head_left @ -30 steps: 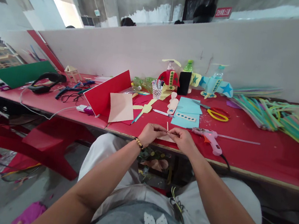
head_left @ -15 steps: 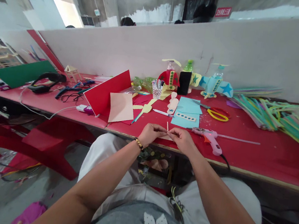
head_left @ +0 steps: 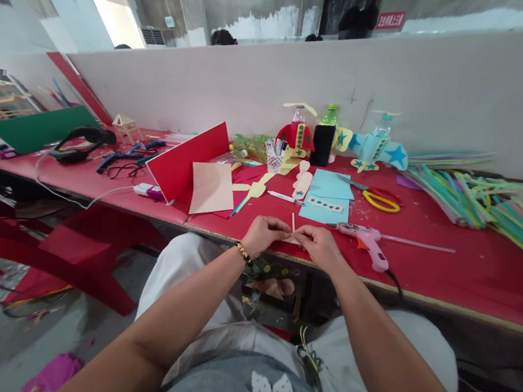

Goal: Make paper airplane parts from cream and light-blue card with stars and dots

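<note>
At the table's front edge my left hand (head_left: 264, 235) and my right hand (head_left: 320, 243) meet, both closed in a pinch. Between the fingertips a narrow pale paper strip (head_left: 293, 221) sticks up, and a pale paper piece (head_left: 291, 240) shows low between the hands, partly covered by fingers. Just right of my right hand lies a pink glue gun (head_left: 368, 238) with a clear glue stick out of its back. Beyond the hands are blue foam sheets (head_left: 322, 212) bearing a dotted strip (head_left: 325, 205), a white pen (head_left: 284, 197) and pink cut-out pieces (head_left: 301, 182).
Yellow-and-red scissors (head_left: 382, 202) lie behind the glue gun. Decorated bottle rockets (head_left: 379, 144), a black phone (head_left: 322, 145) and a pen cup (head_left: 275, 160) stand along the partition. Colourful strips (head_left: 466, 195) pile up on the right; a red board (head_left: 188, 160) leans on the left.
Almost nothing differs. Both hands stay pinched together at the same spot, with only slight shifts of the fingers.
</note>
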Tool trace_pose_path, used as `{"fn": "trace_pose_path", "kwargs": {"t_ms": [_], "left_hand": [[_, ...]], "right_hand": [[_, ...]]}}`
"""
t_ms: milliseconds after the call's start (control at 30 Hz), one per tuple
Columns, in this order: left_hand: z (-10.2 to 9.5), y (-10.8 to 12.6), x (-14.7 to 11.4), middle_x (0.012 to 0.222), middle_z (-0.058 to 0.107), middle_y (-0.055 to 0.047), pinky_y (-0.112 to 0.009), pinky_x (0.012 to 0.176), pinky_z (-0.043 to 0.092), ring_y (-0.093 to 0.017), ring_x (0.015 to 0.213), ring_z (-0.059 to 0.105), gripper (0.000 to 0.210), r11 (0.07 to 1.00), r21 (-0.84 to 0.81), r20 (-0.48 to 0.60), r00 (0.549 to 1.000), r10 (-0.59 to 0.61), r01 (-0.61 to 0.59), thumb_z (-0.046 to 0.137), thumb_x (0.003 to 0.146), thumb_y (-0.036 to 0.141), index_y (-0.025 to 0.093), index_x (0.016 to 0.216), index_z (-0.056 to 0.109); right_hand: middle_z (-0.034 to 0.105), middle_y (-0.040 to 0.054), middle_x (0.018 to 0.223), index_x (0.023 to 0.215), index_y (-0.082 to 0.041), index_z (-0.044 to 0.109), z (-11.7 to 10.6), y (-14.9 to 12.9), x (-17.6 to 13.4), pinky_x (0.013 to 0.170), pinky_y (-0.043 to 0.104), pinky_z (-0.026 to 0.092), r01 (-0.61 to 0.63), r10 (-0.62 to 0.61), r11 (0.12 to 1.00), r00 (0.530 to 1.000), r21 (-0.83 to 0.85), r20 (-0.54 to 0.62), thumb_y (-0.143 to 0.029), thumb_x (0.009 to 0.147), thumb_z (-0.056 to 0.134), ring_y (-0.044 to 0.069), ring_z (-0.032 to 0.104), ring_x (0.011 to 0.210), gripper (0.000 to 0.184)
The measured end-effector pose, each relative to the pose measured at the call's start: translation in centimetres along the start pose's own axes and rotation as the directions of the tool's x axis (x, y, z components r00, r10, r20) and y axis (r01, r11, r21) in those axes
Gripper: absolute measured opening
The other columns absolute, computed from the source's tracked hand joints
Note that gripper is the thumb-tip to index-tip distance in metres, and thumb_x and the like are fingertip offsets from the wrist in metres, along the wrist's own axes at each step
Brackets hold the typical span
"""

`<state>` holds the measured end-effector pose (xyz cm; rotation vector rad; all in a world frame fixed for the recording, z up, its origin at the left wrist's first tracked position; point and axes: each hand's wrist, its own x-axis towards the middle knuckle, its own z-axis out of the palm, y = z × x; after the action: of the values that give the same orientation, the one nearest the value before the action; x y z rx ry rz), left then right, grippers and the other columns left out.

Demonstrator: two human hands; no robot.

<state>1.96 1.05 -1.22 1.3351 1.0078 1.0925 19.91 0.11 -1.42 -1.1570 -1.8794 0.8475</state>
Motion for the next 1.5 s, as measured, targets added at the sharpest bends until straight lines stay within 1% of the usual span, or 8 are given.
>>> {"fn": "trace_pose_path", "kwargs": {"t_ms": [300,567,833,967,1200,1300,1400,1500], "left_hand": [[-0.2,0.0,0.2,0.067,0.069,-0.004,-0.028,0.067,0.047,-0.014,0.062,0.059,0.031,1.0,0.02,0.064,0.998,-0.013,0.012,0.082,0.055,0.033,0.012,0.076,0.073],[0.0,-0.2,0.0,0.071,0.07,-0.004,-0.028,0.07,0.047,-0.015,0.066,0.061,0.029,0.998,0.06,-0.023,0.999,0.026,-0.024,0.081,0.055,0.033,0.013,0.075,0.073],[-0.2,-0.1,0.0,0.078,0.072,-0.007,-0.028,0.069,0.048,-0.017,0.069,0.062,0.029,0.975,0.212,0.054,0.997,0.061,-0.071,0.074,0.064,0.035,0.013,0.083,0.075],[-0.2,1.1,0.6,0.071,0.072,-0.006,-0.025,0.063,0.043,-0.017,0.065,0.06,0.018,0.914,0.383,0.125,0.988,0.091,-0.132,0.071,0.066,0.029,0.017,0.077,0.076],[0.2,3.3,1.9,0.054,0.064,-0.003,-0.025,0.057,0.032,-0.015,0.053,0.05,0.003,0.779,0.58,0.27,0.958,0.094,-0.239,0.073,0.06,0.023,0.021,0.061,0.075],[0.1,3.8,2.1,0.047,0.058,-0.001,-0.025,0.054,0.03,-0.013,0.05,0.046,0.007,0.758,0.607,0.332,0.943,0.031,-0.239,0.071,0.061,0.025,0.019,0.058,0.073],[-0.1,4.3,2.2,0.044,0.053,0.001,-0.024,0.051,0.028,-0.011,0.047,0.042,0.014,0.759,0.616,0.38,0.923,-0.052,-0.211,0.07,0.062,0.029,0.016,0.058,0.072],[-0.3,4.7,2.2,0.045,0.05,0.004,-0.022,0.05,0.027,-0.009,0.047,0.04,0.023,0.772,0.614,0.407,0.904,-0.13,-0.165,0.069,0.063,0.035,0.013,0.061,0.071]], "right_hand": [[0.069,0.0038,0.074,0.077,-0.017,0.068,0.3,0.5,0.1,0.065,0.028,0.045,-0.001,0.002,0.999,0.999,0.032,-0.041,-0.033,0.077,0.06,0.018,0.06,0.069,0.017],[0.061,0.0005,0.055,0.074,-0.017,0.069,-0.3,0.6,-0.1,0.049,0.025,0.037,-0.038,0.038,0.999,0.999,-0.003,-0.002,-0.039,0.08,0.055,0.014,0.051,0.051,0.027],[0.058,-0.0011,0.056,0.072,-0.017,0.067,-0.5,0.3,-0.2,0.05,0.025,0.035,-0.034,0.033,0.999,0.999,-0.04,-0.034,-0.036,0.08,0.057,0.013,0.048,0.053,0.023],[0.062,-0.0007,0.065,0.076,-0.015,0.066,-0.4,0.6,-0.1,0.058,0.026,0.043,-0.032,0.031,0.998,0.999,-0.052,-0.018,-0.035,0.083,0.06,0.014,0.056,0.063,0.022],[0.064,0.0037,0.098,0.101,-0.013,0.061,-0.3,1.1,-0.1,0.071,0.033,0.053,-0.065,0.067,0.997,0.996,-0.041,0.056,-0.034,0.09,0.055,0.016,0.062,0.082,0.024],[0.064,0.0011,0.084,0.09,-0.013,0.063,-0.5,0.9,-0.2,0.064,0.028,0.051,-0.08,0.08,0.997,0.996,0.011,0.05,-0.032,0.087,0.059,0.013,0.061,0.072,0.02],[0.059,-0.0023,0.062,0.076,-0.013,0.065,-0.8,0.5,-0.3,0.052,0.023,0.043,-0.1,0.097,0.99,0.995,0.101,0.027,-0.03,0.077,0.067,0.011,0.054,0.057,0.016],[0.058,-0.0028,0.054,0.075,-0.014,0.065,-1.1,0.3,-0.3,0.048,0.023,0.039,-0.125,0.12,0.971,0.992,0.206,0.036,-0.03,0.072,0.067,0.011,0.051,0.05,0.016]]}}
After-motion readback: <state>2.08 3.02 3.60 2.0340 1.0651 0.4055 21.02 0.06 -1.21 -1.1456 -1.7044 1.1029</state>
